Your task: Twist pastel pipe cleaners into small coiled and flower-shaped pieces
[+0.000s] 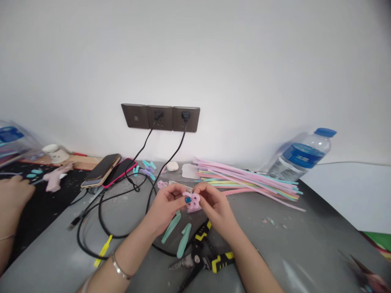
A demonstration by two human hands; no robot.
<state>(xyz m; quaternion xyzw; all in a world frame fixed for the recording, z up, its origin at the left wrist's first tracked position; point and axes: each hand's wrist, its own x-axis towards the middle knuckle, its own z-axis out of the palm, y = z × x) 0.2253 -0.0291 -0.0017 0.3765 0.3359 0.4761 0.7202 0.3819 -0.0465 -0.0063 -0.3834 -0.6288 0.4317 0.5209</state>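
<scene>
Between my two hands is a small pink piece of bent pipe cleaner (194, 204), looped into a flower-like shape. My left hand (171, 205) pinches it from the left, with thumb and forefinger closed. From the right, my right hand (214, 203) grips it with its fingertips. Just below my left hand lie two bent green pipe cleaners (184, 240). Black-and-yellow pliers (197, 258) rest on the grey table (275, 252) below my hands. Another looped pink piece (162, 184) sits behind my left hand.
Long pastel pipe cleaners (244, 179) lie behind my right hand, near a tilted water bottle (302, 156). Black cables (100, 211) curl at left beside two phones (104, 171). Another person's hand (15, 195) is at far left; blurred scissors (360, 266) show at lower right.
</scene>
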